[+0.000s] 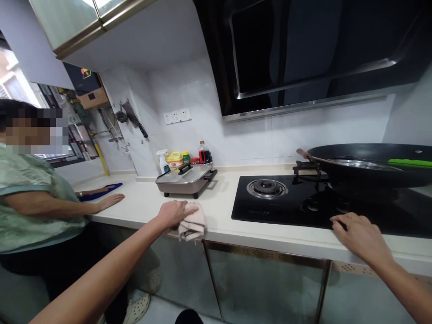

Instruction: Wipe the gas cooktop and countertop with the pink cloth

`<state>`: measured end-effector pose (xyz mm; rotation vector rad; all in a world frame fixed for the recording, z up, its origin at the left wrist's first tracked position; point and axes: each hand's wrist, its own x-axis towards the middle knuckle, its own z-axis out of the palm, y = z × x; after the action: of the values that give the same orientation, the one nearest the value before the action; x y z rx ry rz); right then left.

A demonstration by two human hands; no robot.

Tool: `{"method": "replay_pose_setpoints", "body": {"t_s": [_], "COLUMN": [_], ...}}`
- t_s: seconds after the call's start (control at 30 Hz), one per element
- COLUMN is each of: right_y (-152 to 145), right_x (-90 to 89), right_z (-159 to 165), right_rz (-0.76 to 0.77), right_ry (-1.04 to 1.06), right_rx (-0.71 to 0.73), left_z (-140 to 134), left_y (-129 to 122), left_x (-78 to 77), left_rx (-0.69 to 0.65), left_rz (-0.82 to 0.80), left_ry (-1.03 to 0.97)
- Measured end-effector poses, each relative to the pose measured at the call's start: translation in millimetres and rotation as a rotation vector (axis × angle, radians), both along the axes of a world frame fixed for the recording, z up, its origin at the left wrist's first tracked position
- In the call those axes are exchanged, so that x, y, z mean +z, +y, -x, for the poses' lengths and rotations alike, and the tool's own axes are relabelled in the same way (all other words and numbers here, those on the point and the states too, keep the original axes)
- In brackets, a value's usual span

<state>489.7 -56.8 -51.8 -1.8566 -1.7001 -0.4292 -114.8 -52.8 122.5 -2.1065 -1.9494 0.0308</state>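
Observation:
My left hand is closed on a folded pale pink cloth at the front edge of the white countertop. Part of the cloth hangs over that edge. Just behind it stands a brown electric pan with a glass lid. My right hand is at the front edge of the black gas cooktop, loosely bent with the thumb apart, and nothing shows in it. Its fingertips are close to the glass; whether they touch it I cannot tell.
A large wok sits on the right burner. Bottles stand behind the pan. At left a co-worker has one hand on a blue cloth and the other on the counter. A cleaver hangs on the wall, and the range hood juts out above.

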Motion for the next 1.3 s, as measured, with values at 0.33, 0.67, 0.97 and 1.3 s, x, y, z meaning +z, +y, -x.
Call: {"method": "replay_pose_setpoints", "body": {"t_s": [0.33, 0.67, 0.97, 1.3], "right_y": [-1.2, -4.9, -3.8, -7.2], "right_x": [1.8, 3.5, 3.8, 8.1], "right_z": [-0.4, -0.7, 1.2, -1.1], "right_rz": [0.009, 0.039, 0.029, 0.106], "right_ry": [0.012, 0.004, -0.010, 0.015], "right_rx": [0.011, -0.003, -0.011, -0.033], "left_z": [-89.9, -63.0, -75.4, -75.5], "left_y": [38.5, -6.8, 22.8, 84.8], "left_x": [-28.9, -35.8, -52.3, -37.7], "left_rx": [0.086, -0.186, -0.416, -0.121], "left_rz": [-0.157, -0.020, 0.117, 0.231], "left_ry": [-0.181, 0.060, -0.218, -0.167]}}
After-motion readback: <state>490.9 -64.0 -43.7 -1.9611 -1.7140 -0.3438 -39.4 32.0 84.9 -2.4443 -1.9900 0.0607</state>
